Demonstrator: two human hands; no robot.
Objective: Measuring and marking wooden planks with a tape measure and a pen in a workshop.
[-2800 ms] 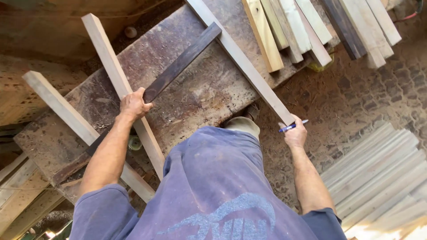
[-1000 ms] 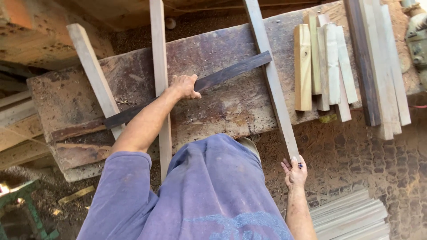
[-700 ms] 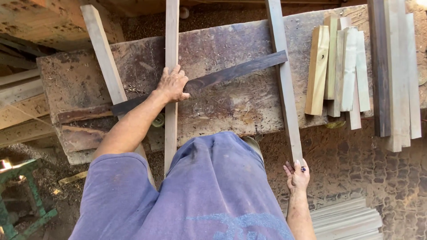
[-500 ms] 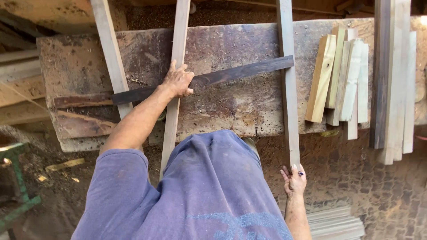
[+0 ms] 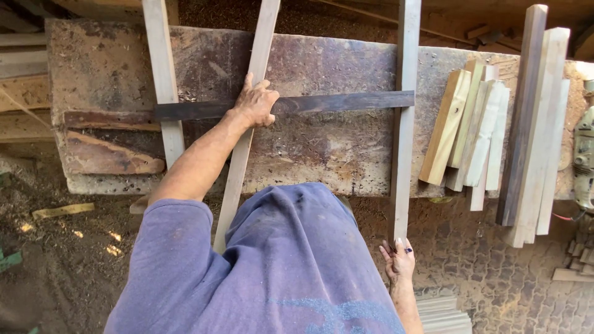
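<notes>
We look down on a worn table (image 5: 322,154) whose rusty brown top is stained, scratched and dusted with sawdust. Three long pale wood strips lie across it, running away from us and overhanging its near edge: a left strip (image 5: 164,86), a middle strip (image 5: 247,130) that leans slightly, and a right strip (image 5: 403,124). A flat, dark, almost black slat (image 5: 334,102) lies crosswise over them, its right end touching the right strip.

Our left hand (image 5: 257,104) presses down where the dark slat crosses the middle strip, fingers spread and curled over both pieces. Our right hand (image 5: 398,260) is at the near end of the right strip, off the table's edge, fingers curled against the wood; a small blue pen (image 5: 408,250) is tucked between them.

To the right, a loose bundle of short pale offcuts (image 5: 473,136) lies on the table, one of them yellower with a knot. Beside it rest longer boards (image 5: 532,124), one dark brown and the others pale, with square-cut ends. The floor (image 5: 62,260) below is packed dirt and sawdust, and more pale strips (image 5: 442,309) are stacked by our right arm.
</notes>
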